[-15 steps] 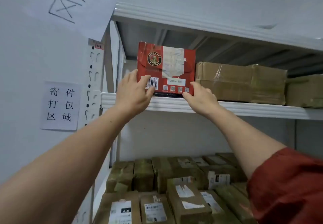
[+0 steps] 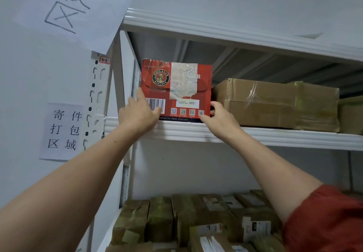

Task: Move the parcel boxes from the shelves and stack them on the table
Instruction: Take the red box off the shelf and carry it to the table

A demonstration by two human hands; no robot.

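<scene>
A red parcel box (image 2: 184, 82) with a round logo and a barcode stands at the left end of the upper white shelf (image 2: 284, 136). My left hand (image 2: 137, 117) grips its lower left corner, thumb across the barcode, fingers up the left side. My right hand (image 2: 221, 121) grips the lower right corner, with its fingers curled round the right edge. The box's bottom edge sits at the shelf's front lip.
A brown taped box (image 2: 275, 104) lies right beside the red one, and another (image 2: 351, 116) is at the far right. The lower shelf holds several taped parcels (image 2: 206, 222). A white slotted post (image 2: 97, 98) and paper signs (image 2: 62, 131) are on the left.
My right hand's fingers have come up round the box's right edge. My left hand has stayed at the lower left corner. The view has shifted a little.
</scene>
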